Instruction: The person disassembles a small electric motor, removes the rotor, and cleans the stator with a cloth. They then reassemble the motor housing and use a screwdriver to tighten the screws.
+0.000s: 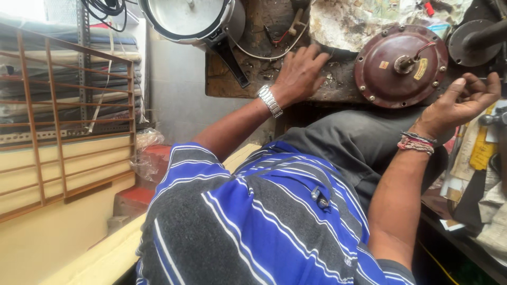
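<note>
My left hand [301, 74], with a metal watch on its wrist, lies flat with spread fingers on a worn wooden worktop [232, 82], among small loose parts and wires. My right hand [462, 100], with thread bands on its wrist, is curled just right of a round brown motor housing [393, 74]. Its thumb and forefinger pinch a thin dark tool [490, 79]. The housing has a central shaft with a red wire and several screws around its rim. My striped blue shirt fills the lower part of the view.
A steel pressure cooker [185, 16] with a black handle stands at the back left of the worktop. Stained crumpled paper [354, 24] lies behind the housing, and a dark round disc [467, 39] at far right. Also in view: an orange metal grille [53, 116] on the left and stacked papers [475, 153] on the right.
</note>
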